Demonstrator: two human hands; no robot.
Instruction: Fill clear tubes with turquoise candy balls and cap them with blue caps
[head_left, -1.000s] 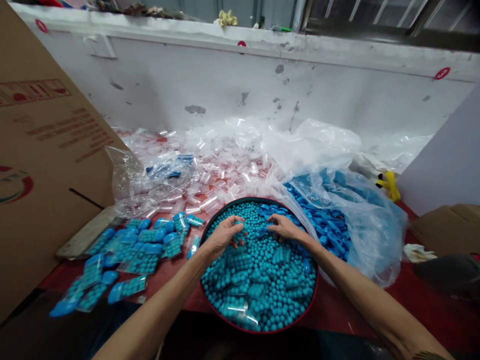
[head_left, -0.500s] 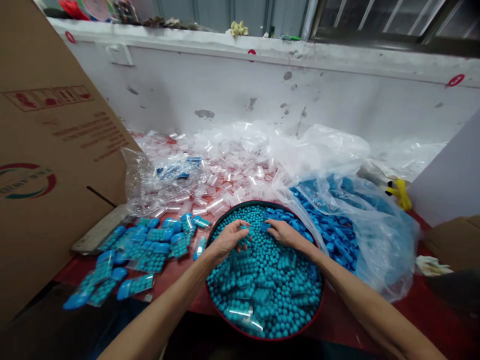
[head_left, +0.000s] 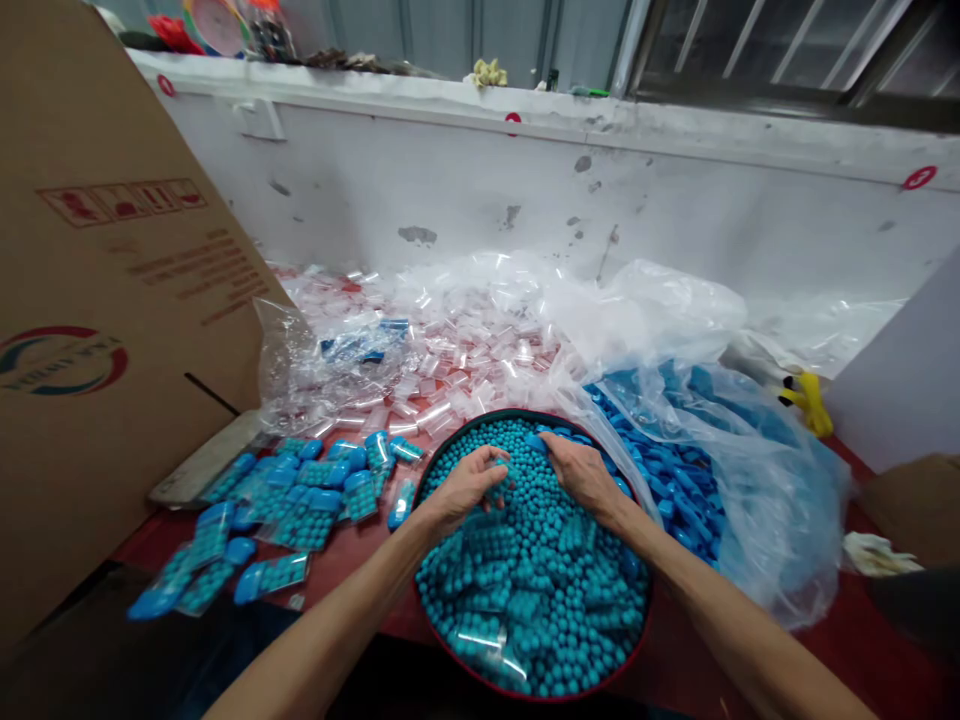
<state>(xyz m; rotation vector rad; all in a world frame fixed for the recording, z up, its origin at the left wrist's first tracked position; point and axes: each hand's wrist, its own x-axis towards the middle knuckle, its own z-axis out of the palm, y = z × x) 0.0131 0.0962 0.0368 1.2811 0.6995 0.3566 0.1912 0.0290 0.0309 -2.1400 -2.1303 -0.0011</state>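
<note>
Head view: both hands work over the far half of a round red-rimmed basin (head_left: pixel 420 585) heaped with teal beads (head_left: pixel 540 580) and a number of clear tubes already filled with beads.

Left hand (head_left: pixel 461 487): fingers curled closed around a small clear tube (head_left: pixel 496 478), whose body shows only between thumb and fingertips. The tube's long axis appears to run roughly left to right, with its free end pointing toward the right hand; the exact tilt cannot be determined.

Right hand (head_left: pixel 581 472): fingers narrow, pinched on a small blue cap (head_left: pixel 537 441) at the fingertips. The cap lies just beside the tube's free end, slightly farther from the person; whether the two parts touch cannot be determined. The right hand is the nearer of the two to the cap supply.

Surrounding items on the red surface (head_left: pixel 360 545):
- Left of the basin: a spread of filled, capped tubes (head_left: pixel 300 495) lying flat.
- Beyond the basin: a pile of empty clear tubes (head_left: pixel 457 355) on loose plastic film.
- Right of the basin, touching its rim: an open clear bag of blue caps (head_left: pixel 690 470).
- Far left: a large cardboard box (head_left: pixel 97 300) standing on edge.
- Behind everything: a white wall (head_left: pixel 525 190).
</note>
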